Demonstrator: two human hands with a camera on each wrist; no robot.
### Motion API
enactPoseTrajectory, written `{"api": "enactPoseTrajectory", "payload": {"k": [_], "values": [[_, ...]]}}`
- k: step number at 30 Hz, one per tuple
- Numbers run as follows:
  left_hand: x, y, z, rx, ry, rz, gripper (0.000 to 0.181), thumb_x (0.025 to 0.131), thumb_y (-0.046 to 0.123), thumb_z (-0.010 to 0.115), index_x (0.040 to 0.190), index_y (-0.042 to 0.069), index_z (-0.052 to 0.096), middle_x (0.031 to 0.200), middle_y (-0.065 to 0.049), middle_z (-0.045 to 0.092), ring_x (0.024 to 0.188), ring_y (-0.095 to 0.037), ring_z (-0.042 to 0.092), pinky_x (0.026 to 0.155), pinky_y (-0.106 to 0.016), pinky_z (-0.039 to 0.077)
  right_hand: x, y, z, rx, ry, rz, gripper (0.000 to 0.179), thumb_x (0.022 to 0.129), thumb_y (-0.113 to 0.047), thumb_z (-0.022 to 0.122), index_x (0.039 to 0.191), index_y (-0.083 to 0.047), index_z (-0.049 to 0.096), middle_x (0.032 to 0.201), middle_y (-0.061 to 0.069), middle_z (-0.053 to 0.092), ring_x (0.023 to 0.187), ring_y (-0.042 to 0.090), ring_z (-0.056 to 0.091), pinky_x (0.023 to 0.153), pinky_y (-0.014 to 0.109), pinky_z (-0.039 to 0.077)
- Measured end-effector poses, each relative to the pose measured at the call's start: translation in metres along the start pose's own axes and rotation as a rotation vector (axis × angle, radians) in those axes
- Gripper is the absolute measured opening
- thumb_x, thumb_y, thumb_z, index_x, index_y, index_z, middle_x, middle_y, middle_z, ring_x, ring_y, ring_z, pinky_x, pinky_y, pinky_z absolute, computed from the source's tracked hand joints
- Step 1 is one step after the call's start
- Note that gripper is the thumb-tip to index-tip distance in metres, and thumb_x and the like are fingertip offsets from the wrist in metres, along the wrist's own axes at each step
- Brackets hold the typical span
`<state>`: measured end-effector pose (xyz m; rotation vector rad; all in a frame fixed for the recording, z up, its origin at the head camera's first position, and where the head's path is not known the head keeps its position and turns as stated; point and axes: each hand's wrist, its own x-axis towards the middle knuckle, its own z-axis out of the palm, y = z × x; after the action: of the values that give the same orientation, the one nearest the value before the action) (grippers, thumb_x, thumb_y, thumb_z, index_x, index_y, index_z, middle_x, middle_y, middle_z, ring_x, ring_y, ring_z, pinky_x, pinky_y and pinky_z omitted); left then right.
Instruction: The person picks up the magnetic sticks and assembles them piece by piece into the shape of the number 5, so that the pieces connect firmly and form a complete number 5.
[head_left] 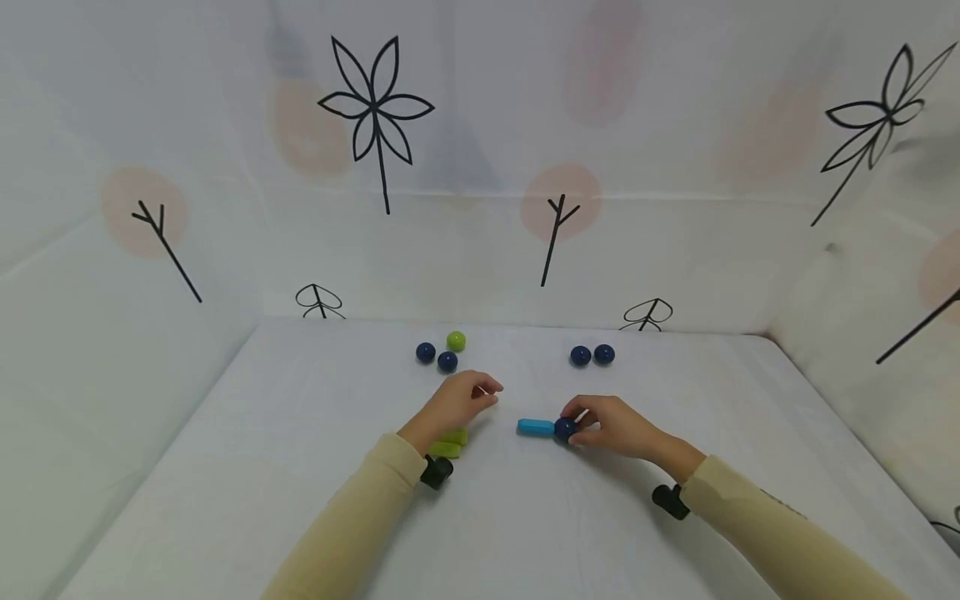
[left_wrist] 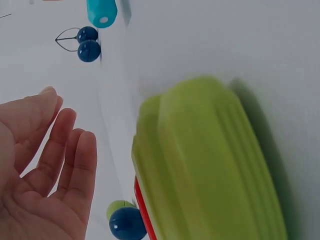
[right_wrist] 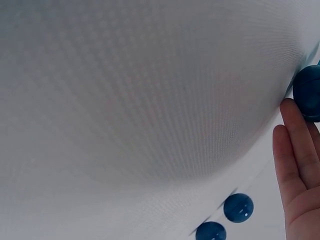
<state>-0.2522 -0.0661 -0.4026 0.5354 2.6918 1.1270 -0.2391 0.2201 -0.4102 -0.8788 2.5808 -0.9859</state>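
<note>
My left grip (head_left: 454, 403) loose, my right grip (head_left: 613, 425) pinches a glossy navy ball (head_left: 564, 429); overpushing could skew the bright-blue faceted bar (head_left: 535, 427) beside it.

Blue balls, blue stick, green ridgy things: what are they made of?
The blue balls look like glossy plastic, maybe painted wood: they show bright white glints. The blue stick seems to be smooth plastic: even colour, flat sides. The green ridgy things look like satin plastic, maybe rubber: soft shine, moulded-looking ridges.
</note>
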Motion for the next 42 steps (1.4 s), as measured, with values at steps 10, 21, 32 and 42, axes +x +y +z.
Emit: {"api": "enactPoseTrajectory", "payload": {"k": [10,21,32,42], "values": [[0.0,-0.008,-0.016,0.005,0.03,-0.022,0.022,0.1,0.012,0.062,0.12,0.005,0.068,0.11,-0.006,0.066,0.101,-0.021,0.06,0.088,-0.033,0.053,0.0,-0.001,0.0,-0.008,0.009,0.002,0.029,0.087,-0.005,0.076,0.112,0.0,0.063,0.11,0.009,0.067,0.096,0.022,0.067,0.083,0.037,0.056],[0.004,-0.02,-0.03,0.01,0.116,-0.049,0.023,0.098,0.011,0.064,0.12,0.005,0.068,0.112,-0.008,0.065,0.105,-0.024,0.059,0.092,-0.036,0.051,0.0,0.001,0.0,-0.023,0.011,-0.016,0.029,0.087,-0.006,0.076,0.112,-0.001,0.064,0.109,0.008,0.067,0.096,0.022,0.067,0.083,0.036,0.056],[0.011,-0.034,-0.042,0.003,0.202,-0.098,0.027,0.096,0.007,0.066,0.122,0.001,0.067,0.114,-0.012,0.064,0.107,-0.028,0.057,0.097,-0.04,0.048,-0.001,0.001,0.001,-0.007,0.008,-0.003,0.029,0.087,-0.005,0.075,0.112,0.0,0.063,0.11,0.009,0.067,0.097,0.023,0.067,0.083,0.035,0.056],[0.018,-0.042,-0.046,0.031,0.241,-0.165,0.028,0.097,0.01,0.065,0.124,0.004,0.066,0.113,-0.015,0.058,0.102,-0.029,0.052,0.091,-0.041,0.047,0.0,0.002,0.001,-0.016,0.01,-0.009,0.029,0.087,-0.005,0.076,0.112,-0.001,0.063,0.11,0.008,0.067,0.097,0.023,0.067,0.084,0.038,0.056]]}}
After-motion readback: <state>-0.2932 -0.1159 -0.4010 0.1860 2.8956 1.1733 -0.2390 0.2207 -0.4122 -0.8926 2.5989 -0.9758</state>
